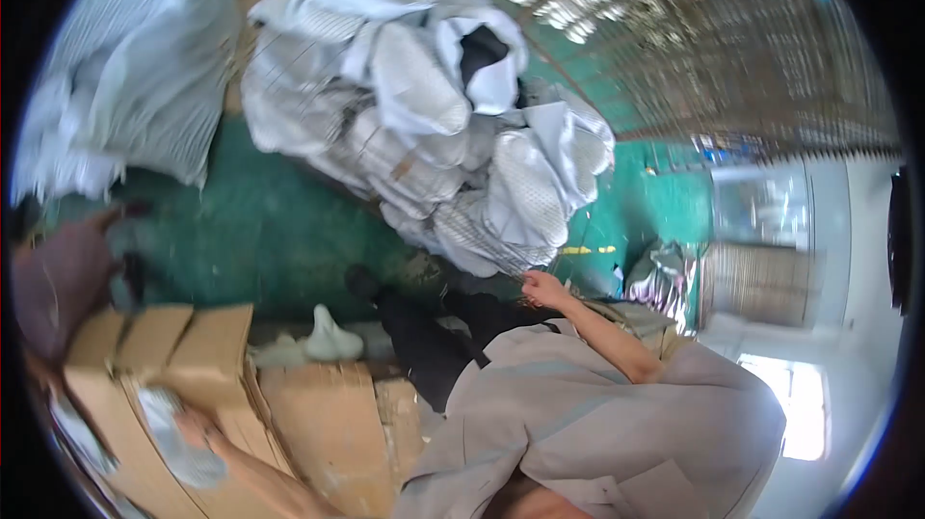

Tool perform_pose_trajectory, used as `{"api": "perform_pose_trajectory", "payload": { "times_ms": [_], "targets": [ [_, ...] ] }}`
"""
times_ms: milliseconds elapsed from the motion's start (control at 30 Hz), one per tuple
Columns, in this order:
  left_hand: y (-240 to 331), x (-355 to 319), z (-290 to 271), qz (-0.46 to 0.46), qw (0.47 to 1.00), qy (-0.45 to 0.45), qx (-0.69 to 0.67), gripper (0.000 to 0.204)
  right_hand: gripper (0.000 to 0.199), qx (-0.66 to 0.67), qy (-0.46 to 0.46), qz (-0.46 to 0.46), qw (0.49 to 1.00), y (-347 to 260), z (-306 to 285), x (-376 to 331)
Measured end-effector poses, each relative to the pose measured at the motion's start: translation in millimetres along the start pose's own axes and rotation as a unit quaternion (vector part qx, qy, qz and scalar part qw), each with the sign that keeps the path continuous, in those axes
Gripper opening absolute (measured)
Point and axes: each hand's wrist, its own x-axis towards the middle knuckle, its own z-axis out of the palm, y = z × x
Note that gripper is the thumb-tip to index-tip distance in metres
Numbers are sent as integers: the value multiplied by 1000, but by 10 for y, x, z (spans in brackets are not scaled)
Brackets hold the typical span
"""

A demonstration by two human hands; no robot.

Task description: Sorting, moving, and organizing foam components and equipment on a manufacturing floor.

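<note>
My left hand (197, 429), eight o'clock, touches a silvery oval pad (181, 453), clasp unclear; my right hand (545, 291), four o'clock, pinches wire mesh (503, 265).

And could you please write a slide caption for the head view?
Left hand on a silver piece over cardboard; right hand at the edge of a pale heap.

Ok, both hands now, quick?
Left hand: on silver piece, grip can't be told.
Right hand: closed at edge of pile, hold unclear.
</note>
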Motion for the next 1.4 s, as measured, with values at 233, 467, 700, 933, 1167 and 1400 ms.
{"api": "perform_pose_trajectory", "payload": {
  "times_ms": [233, 467, 700, 933, 1167, 1400],
  "targets": [
    [1741, -1900, -745, 194, 961, -31, -196, 55, 60, -60, 412, 47, 908, 33, -526, 26],
    [3471, -3665, -1960, 249, 802, -108, -532, 40, 79, 463, 209, 129, 852, 152, -1091, 645],
    [4711, -4588, -2601, 372, 703, -115, -594, 35, 49, 376, 264, -118, 880, -602, -1093, 14],
    [5664, -6048, -3125, 523, 691, -69, -495, 25, 57, 386, 255, -64, 884, 578, -1138, 323],
    [6276, -6749, -2675, 615, 680, 79, -392, 34, 88, 339, 329, 66, 879, 1464, -1868, 1433],
    [6373, -7319, -1490, 776, 594, -68, -198, 54, 38, 600, 243, 42, 761, 1155, -3075, 1499]
  ]
}}
